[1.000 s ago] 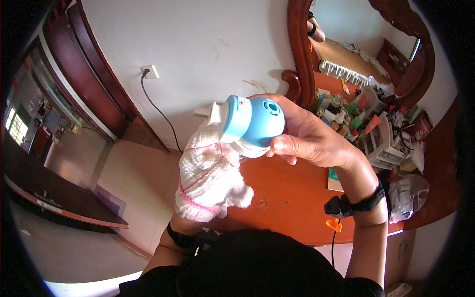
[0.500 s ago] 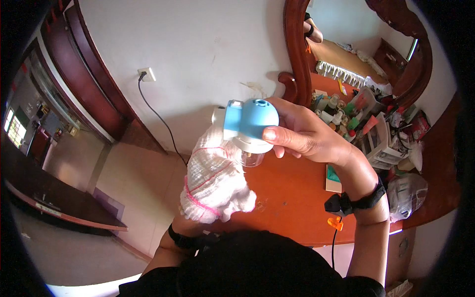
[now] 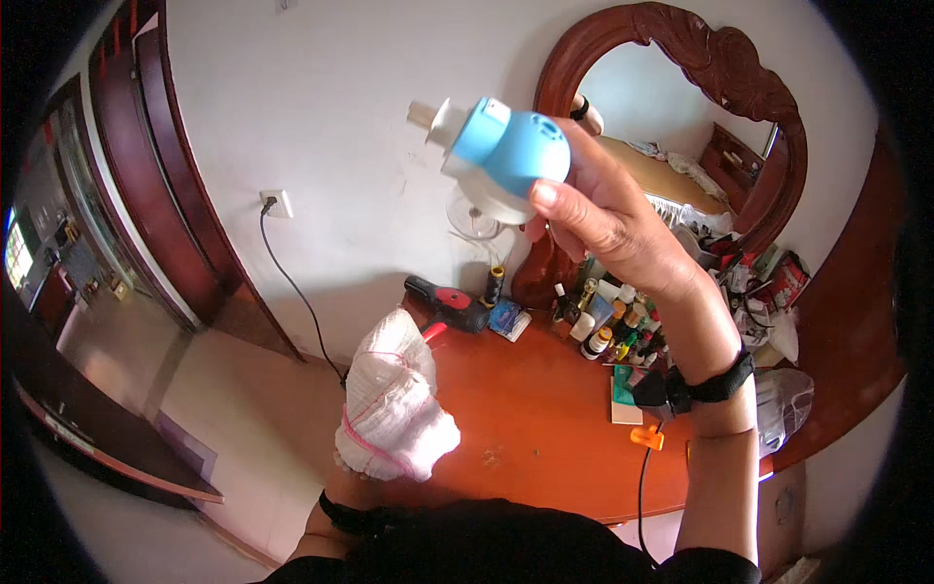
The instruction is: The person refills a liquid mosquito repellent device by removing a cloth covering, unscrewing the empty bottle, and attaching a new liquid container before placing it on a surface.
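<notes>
At twelve, our right hand (image 3: pixel 615 222) pinches the device (image 3: pixel 523 151), unplugged, clear of the cloth (image 3: pixel 391 399) hiding our left hand at seven: grip unreadable!

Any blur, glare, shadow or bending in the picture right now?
All in the head view: corners go black and edges bend, fisheye-style; the window at far left looks blown out; the blue-and-white device looks soft, perhaps motion blur; a shadow lies low on the wall behind the white cloth.
</notes>
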The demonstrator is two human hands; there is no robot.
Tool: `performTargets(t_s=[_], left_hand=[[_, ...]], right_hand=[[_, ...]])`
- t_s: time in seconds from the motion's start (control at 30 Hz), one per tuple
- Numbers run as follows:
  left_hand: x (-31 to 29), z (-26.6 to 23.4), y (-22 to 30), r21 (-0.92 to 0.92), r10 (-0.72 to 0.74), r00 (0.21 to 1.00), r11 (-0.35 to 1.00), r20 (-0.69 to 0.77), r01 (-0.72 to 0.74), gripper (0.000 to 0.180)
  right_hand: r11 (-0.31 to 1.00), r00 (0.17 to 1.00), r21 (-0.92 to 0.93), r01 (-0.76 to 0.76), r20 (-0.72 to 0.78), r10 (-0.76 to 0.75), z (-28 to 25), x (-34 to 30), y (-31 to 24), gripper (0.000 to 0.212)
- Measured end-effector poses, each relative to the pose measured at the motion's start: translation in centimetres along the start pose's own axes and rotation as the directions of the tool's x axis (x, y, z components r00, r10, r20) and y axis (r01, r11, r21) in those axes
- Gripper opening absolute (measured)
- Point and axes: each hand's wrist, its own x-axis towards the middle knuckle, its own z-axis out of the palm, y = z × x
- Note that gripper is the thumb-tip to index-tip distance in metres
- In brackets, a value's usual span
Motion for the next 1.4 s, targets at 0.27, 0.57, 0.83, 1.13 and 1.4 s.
performTargets(t_s=[0.27, 0.57, 0.83, 1.13, 1.4], left_hand=[[-0.4, 0.2, 0.0, 0.04, -0.004, 1.0, 0.999, 0.018, 0.003, 0.017], [0.2, 0.7, 0.5, 0.101, 0.034, 0.999, 0.994, 0.02, -0.036, 0.018], [-0.2, 3.4, 2.6, 0.379, 0.174, 0.985, 0.91, 0.012, -0.166, 0.02], [-0.4, 4.1, 3.4, 0.336, 0.252, 0.968, 0.91, 0.017, -0.243, 0.019], [-0.2, 3.8, 3.3, 0.448, 0.251, 0.962, 0.852, 0.108, -0.272, 0.023]], right_hand=[[1.0, 0.991, -0.02, 0.01, -0.13, -0.012, -0.3, -1.1, 1.0, 0.073], [0.981, 0.984, 0.185, -0.061, -0.152, 0.09, -1.2, -4.3, 1.7, 0.051], [0.947, 0.982, 0.267, -0.177, -0.017, 0.188, -2.2, -4.4, 2.9, 0.059], [0.867, 0.979, 0.461, -0.187, 0.017, 0.202, -1.8, -5.2, 5.5, 0.057], [0.805, 0.966, 0.535, -0.257, 0.128, 0.223, 0.5, -5.4, 7.9, 0.06]])
